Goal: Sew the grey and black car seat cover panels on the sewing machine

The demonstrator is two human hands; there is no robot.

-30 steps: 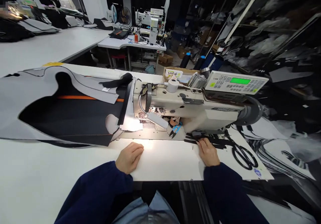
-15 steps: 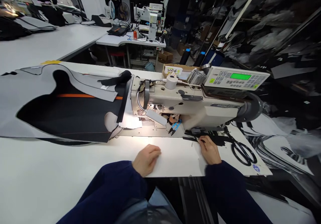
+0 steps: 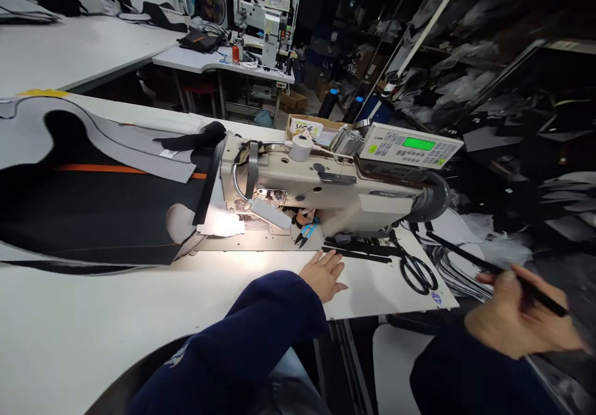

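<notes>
My left hand (image 3: pixel 322 276) lies on the white table with its fingers spread. Just beyond its fingertips are narrow black strips (image 3: pixel 372 257) beside the sewing machine (image 3: pixel 326 185). Off the table's right end, my right hand (image 3: pixel 521 316) is closed around a long black strip (image 3: pixel 459 252), which stretches out to the left and also sticks out past the hand. Black-handled scissors (image 3: pixel 418 273) rest near the table's right corner. Blue thread snips (image 3: pixel 307 232) lie by the machine's base. A black and grey fabric piece (image 3: pixel 116 216) with an orange stripe reaches to the machine's needle end.
The control panel (image 3: pixel 410 146) with a green screen stands behind the machine. Stacked grey pieces (image 3: pixel 459 278) are off the table's right end, with plastic bags beyond. Farther back is a second sewing machine (image 3: pixel 270 36) on its own table.
My right hand has left the strips by the machine and swung right, past the table, with a black strip in it. My left hand has moved right and opened out flat. The view has turned right.
</notes>
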